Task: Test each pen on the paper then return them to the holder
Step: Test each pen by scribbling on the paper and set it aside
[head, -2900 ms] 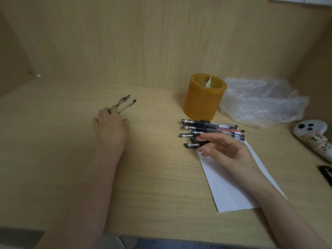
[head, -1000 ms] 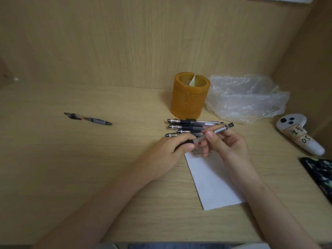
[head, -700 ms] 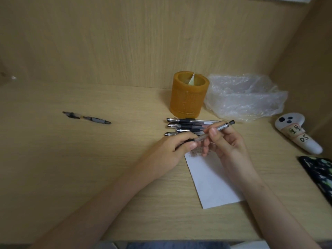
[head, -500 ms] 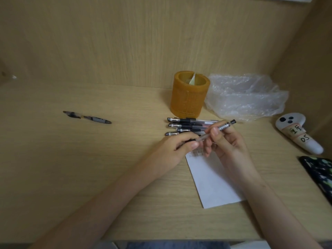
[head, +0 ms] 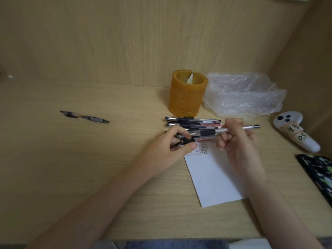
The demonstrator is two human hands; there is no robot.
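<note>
My right hand [head: 237, 141] pinches a clear gel pen [head: 249, 127] and holds it level above the top of the white paper [head: 213, 178]. The pen's black grip points left toward my left hand [head: 168, 146]. That hand pinches a small black piece, apparently the pen's cap [head: 177, 143], between thumb and fingers. Small test scribbles [head: 199, 150] mark the paper's top edge. Several more pens [head: 193, 120] lie side by side between the paper and the orange round holder [head: 186, 96]. One dark patterned pen [head: 84, 117] lies alone far to the left.
A crumpled clear plastic bag [head: 242, 96] sits right of the holder. A white controller [head: 294, 132] with a handwritten label lies at the right edge, and a dark patterned object [head: 319, 173] lies nearer me. Wooden walls close the desk at the back and right.
My left hand left the far pen and came to the pen in my right hand. The hands have since drawn apart and the pen has levelled out.
</note>
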